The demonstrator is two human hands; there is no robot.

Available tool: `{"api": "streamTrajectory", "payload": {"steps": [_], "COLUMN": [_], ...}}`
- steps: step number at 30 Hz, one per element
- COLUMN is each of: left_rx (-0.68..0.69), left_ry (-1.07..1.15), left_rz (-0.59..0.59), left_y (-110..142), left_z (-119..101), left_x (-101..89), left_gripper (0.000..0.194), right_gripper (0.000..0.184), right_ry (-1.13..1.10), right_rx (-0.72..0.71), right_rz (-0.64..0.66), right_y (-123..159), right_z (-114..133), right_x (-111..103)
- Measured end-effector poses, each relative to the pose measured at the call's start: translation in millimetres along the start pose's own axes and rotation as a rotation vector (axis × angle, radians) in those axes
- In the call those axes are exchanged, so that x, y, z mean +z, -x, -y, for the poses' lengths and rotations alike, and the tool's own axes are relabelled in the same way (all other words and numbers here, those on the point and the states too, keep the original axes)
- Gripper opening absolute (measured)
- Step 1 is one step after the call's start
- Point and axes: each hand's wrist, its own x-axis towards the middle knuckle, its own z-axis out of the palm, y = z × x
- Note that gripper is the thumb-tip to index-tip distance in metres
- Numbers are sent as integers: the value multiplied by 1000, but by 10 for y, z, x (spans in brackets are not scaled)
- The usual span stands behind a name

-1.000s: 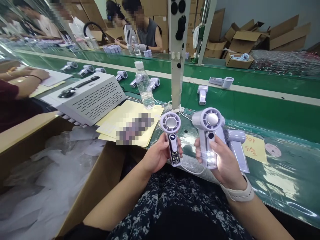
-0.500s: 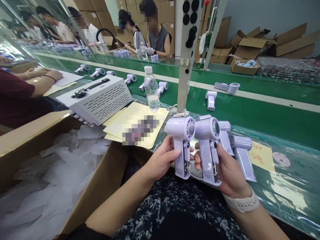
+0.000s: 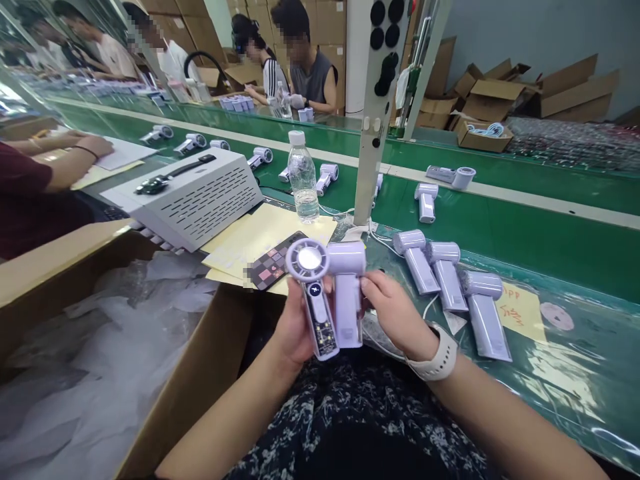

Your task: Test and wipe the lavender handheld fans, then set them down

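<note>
My left hand [image 3: 295,327] is closed round a lilac handheld fan [image 3: 309,260], whose round grille and handle, with a small dark display and exposed circuit parts, face me. Close beside it on the right, my right hand [image 3: 397,310] grips a second lilac fan [image 3: 347,297], turned so its smooth side shows. The two fans overlap or nearly touch; which, I cannot tell. To the right, several more lilac fans [image 3: 450,277] lie in a row on the bench edge, the rightmost one [image 3: 487,313] seemingly in clear wrap.
An open carton [image 3: 200,360] with clear plastic bags stands at left. Behind are a grey metal box [image 3: 200,200], a phone [image 3: 275,261] on yellow papers, a water bottle [image 3: 304,180] and an upright post [image 3: 373,133]. More fans lie on the green conveyor [image 3: 500,227]. Co-workers sit across and at left.
Both fans have moved left. The left one has turned its grille and circuit side toward me; the right one has turned its smooth side into view. My right hand has followed leftward.
</note>
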Motion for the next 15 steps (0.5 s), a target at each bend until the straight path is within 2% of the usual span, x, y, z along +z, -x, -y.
{"api": "streamTrajectory", "payload": {"steps": [2, 4, 7, 9, 12, 14, 15], "left_rx": [38, 54, 27, 8, 2, -9, -33], "left_ry": [-33, -56, -46, -28, -12, -3, 1], "left_rz": [-18, -83, -189, -207, -182, -146, -118], "left_y": [64, 124, 182, 194, 176, 144, 125], "left_z": [-100, -164, -181, -166, -137, -112, -95], "left_x": [-80, -158, -260, -305, -326, -312, -298], "left_gripper": [60, 59, 60, 60, 61, 65, 67], "right_gripper": [27, 25, 21, 19, 16, 14, 13], "right_ry": [96, 226, 385, 439, 488, 496, 487], "right_rx": [-13, -60, -175, -245, -348, -449, -507], "right_rz": [82, 99, 4, -33, -77, -115, -87], "right_y": [-147, -361, -762, -964, -1005, -878, -796], "right_z": [83, 123, 37, -63, -63, 100, 216], "right_x": [-3, -27, -38, -22, -21, -46, -62]}}
